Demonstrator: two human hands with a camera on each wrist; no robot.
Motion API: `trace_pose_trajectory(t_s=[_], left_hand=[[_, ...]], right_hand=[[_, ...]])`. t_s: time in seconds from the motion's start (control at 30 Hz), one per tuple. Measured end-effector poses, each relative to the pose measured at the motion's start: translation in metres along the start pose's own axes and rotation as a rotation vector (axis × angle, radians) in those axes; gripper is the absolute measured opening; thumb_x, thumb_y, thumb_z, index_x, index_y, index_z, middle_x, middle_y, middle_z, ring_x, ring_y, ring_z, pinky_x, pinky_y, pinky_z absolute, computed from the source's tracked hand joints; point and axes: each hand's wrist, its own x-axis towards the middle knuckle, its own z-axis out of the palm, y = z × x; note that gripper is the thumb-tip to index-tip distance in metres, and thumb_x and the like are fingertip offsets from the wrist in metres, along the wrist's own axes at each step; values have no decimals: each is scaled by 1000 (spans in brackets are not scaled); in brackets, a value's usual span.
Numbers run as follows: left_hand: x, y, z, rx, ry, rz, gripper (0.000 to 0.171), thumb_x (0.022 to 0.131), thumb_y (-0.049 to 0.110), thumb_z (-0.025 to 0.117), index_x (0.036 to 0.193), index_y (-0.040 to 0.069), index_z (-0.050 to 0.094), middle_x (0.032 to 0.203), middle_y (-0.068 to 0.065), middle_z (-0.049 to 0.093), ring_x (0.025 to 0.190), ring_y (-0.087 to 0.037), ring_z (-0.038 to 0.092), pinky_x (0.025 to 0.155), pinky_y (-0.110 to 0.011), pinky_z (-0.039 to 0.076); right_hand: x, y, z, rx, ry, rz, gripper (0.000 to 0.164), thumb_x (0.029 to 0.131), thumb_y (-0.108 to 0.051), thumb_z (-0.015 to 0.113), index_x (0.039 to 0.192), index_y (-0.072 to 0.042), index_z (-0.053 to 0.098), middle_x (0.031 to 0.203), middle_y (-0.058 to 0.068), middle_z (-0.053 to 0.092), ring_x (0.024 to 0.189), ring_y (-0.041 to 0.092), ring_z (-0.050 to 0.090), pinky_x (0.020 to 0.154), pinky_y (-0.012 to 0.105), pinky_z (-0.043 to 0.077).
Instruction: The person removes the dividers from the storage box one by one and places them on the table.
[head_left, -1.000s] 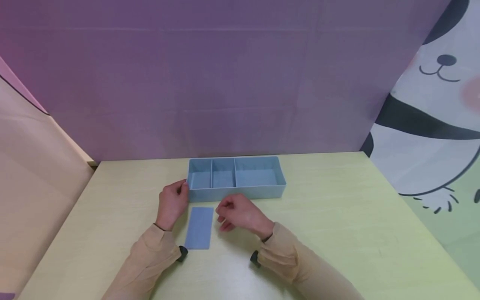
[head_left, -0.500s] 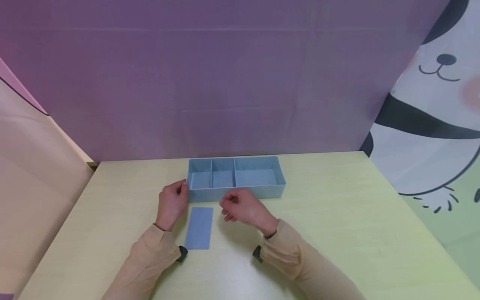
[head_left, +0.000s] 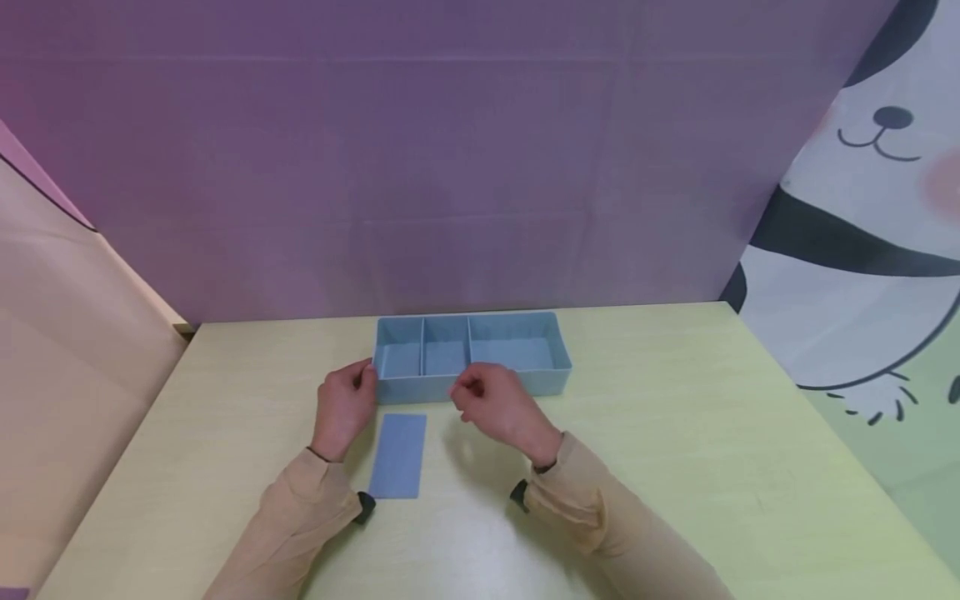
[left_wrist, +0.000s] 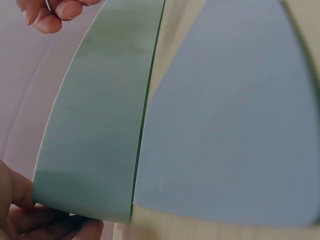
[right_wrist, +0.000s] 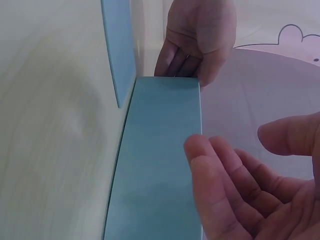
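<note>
In the head view a light-blue box (head_left: 472,387) with three compartments stands on the table; nothing shows inside. My left hand (head_left: 347,408) holds its left end, thumb at the upper corner and fingers curled against the end wall, as the left wrist view shows with the box's front wall (left_wrist: 95,115). My right hand (head_left: 498,404) is raised in front of the box's middle, holding nothing. In the right wrist view its fingers (right_wrist: 210,185) are loosely bent, apart from the thumb. A flat blue rectangular piece (head_left: 399,456) lies in front of the box's left part.
The pale wooden table (head_left: 675,450) extends to both sides. A purple cloth backdrop (head_left: 472,167) hangs right behind the box. At the right is a panda-print cloth (head_left: 862,225), at the left a pale cloth (head_left: 67,350).
My right hand has moved up and to the right, away from the flat blue piece, and now overlaps the box's front wall. The left hand, box and flat piece have stayed put.
</note>
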Motion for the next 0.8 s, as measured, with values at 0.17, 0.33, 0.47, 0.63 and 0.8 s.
trace_pose_trajectory(t_s=[0.17, 0.33, 0.47, 0.63, 0.8], left_hand=[[0, 0, 0, 0, -3, -5, 31, 90, 17, 42, 107, 1, 62, 92, -18, 66, 70, -21, 53, 60, -36, 43], [0, 0, 1, -2, 0, -2, 31, 90, 17, 42, 107, 0, 62, 93, -18, 66, 71, -20, 54, 61, -36, 44], [0, 0, 1, 1, 4, 0, 31, 90, 17, 42, 107, 0, 62, 91, -18, 66, 70, -21, 53, 60, -36, 44], [0, 0, 1, 2, 4, 2, 31, 90, 16, 42, 107, 0, 62, 93, -18, 66, 71, -21, 54, 60, -37, 44], [0, 0, 1, 4, 1, 1, 31, 90, 17, 42, 107, 0, 62, 92, -18, 66, 72, -21, 54, 61, -38, 44]], right_hand=[[1, 0, -2, -5, 18, -19, 11, 89, -23, 53, 87, -15, 60, 77, 0, 61, 65, 12, 57, 56, 33, 49], [3, 1, -3, -14, 36, -53, 9, 88, -23, 54, 87, -17, 61, 78, -2, 61, 66, 10, 56, 58, 32, 48], [4, 2, -4, -54, 73, -84, 9, 87, -24, 54, 86, -19, 61, 77, -4, 60, 64, 9, 53, 59, 32, 47], [5, 3, -6, -64, 120, -119, 8, 87, -24, 55, 86, -19, 62, 79, -5, 61, 65, 10, 51, 60, 33, 46], [7, 4, -7, -32, 135, -131, 8, 87, -23, 55, 88, -18, 62, 83, -4, 62, 73, 8, 53, 64, 33, 48]])
